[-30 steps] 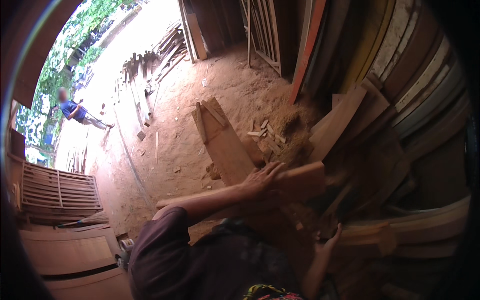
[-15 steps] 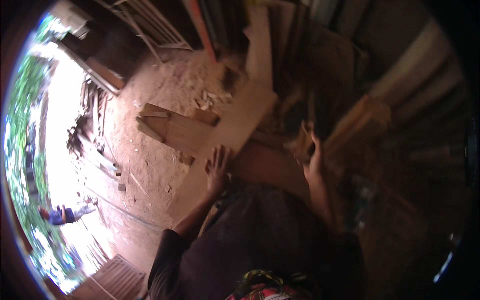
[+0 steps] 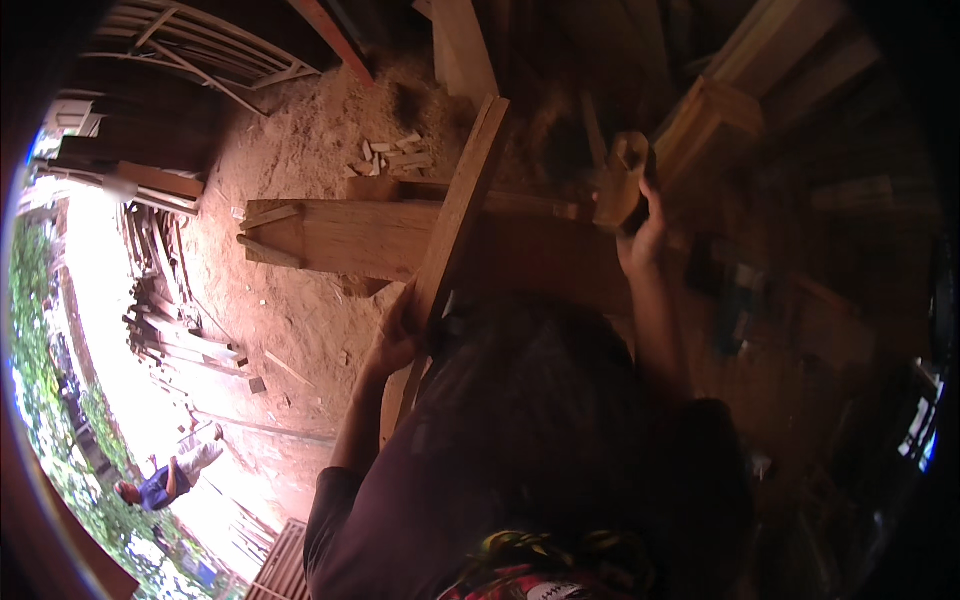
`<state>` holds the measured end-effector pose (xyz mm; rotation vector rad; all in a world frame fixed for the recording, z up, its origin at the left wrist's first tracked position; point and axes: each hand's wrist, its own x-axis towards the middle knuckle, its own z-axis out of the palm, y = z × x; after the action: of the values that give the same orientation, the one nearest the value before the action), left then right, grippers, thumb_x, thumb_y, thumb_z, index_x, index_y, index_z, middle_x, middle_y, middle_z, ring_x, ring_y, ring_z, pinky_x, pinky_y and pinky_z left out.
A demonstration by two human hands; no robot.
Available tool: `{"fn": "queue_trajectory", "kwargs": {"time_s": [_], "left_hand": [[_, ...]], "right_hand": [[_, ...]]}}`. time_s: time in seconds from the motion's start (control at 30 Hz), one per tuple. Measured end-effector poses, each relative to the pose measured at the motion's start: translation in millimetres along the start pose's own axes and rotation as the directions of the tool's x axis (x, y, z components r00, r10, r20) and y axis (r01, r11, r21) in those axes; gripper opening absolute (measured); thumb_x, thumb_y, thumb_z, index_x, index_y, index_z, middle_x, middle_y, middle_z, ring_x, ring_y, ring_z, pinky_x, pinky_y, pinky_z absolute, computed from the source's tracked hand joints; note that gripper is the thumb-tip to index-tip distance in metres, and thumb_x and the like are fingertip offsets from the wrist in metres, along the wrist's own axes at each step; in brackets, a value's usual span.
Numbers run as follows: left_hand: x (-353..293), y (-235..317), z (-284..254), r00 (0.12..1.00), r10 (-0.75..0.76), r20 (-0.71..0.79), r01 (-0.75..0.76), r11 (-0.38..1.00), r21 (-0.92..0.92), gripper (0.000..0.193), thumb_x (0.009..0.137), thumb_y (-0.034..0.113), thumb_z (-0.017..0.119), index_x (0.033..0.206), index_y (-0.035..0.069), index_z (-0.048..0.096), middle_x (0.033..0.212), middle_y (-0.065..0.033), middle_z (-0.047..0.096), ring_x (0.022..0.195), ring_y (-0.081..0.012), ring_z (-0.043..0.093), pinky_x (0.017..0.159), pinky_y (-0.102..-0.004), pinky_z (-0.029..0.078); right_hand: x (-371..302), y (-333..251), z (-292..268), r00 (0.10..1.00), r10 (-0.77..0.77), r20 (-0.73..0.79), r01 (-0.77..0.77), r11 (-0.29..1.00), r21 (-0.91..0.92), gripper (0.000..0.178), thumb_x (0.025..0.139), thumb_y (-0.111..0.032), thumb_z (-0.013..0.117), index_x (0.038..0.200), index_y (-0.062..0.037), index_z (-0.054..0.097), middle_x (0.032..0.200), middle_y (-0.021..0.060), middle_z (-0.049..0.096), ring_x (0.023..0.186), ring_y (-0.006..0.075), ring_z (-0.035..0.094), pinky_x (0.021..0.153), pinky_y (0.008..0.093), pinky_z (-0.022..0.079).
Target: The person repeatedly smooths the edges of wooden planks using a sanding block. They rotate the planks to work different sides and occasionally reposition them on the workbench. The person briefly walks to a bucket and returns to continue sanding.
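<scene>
A long wooden board (image 3: 462, 195) stands tilted on its narrow edge across a wide bench plank (image 3: 350, 237), its near end close against my body. My left hand (image 3: 398, 335) grips the board's left side near that end, the fingers partly hidden behind it. Off to the right, my right hand (image 3: 645, 240) holds up a wooden hand plane (image 3: 622, 185), a block with an opening in it, apart from the board. Two small strips (image 3: 270, 250) form a V at the plank's left end.
Wood offcuts (image 3: 395, 155) lie on the sawdust-covered ground beyond the bench. Thick timbers (image 3: 715, 115) lean at the far right. Stacked sticks (image 3: 170, 270) lie to the left, where a person (image 3: 170, 480) is outside in bright light. A slatted frame (image 3: 200, 45) stands far left.
The board has turned from lying flat up onto its edge. My left hand has gone from resting flat on its face to gripping its side. My right hand has raised the hand plane farther away.
</scene>
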<state>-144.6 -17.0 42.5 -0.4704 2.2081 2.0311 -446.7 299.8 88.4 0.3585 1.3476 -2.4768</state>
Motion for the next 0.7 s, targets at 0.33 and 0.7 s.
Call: {"fn": "queue_trajectory", "kwargs": {"time_s": [0.33,0.7], "left_hand": [[32.2,48.1,8.7,0.993,0.097,0.06,-0.1,0.994,0.049,0.076,0.091,0.004,0.071,0.158,0.0,0.036,0.151,-0.0194,0.052,0.143,-0.0245,0.047,0.117,-0.0364,0.038],[153.9,71.4,45.0,0.956,0.287,0.056,-0.273,0.807,0.523,0.063,0.105,0.011,0.049,0.161,0.002,0.022,0.145,-0.0343,0.051,0.136,-0.0488,0.051,0.112,-0.0482,0.043]], "right_hand": [[20.6,51.4,24.4,0.995,0.047,-0.089,-0.052,0.997,-0.055,0.062,0.095,-0.038,0.067,0.146,-0.0064,0.049,0.141,0.0085,0.053,0.133,0.0234,0.049,0.114,0.0397,0.036],[58.6,47.5,65.2,0.995,0.0,-0.103,-0.023,0.975,-0.221,0.079,0.091,-0.044,0.069,0.154,-0.0057,0.042,0.157,0.0119,0.041,0.147,0.0265,0.035,0.122,0.0403,0.022]]}}
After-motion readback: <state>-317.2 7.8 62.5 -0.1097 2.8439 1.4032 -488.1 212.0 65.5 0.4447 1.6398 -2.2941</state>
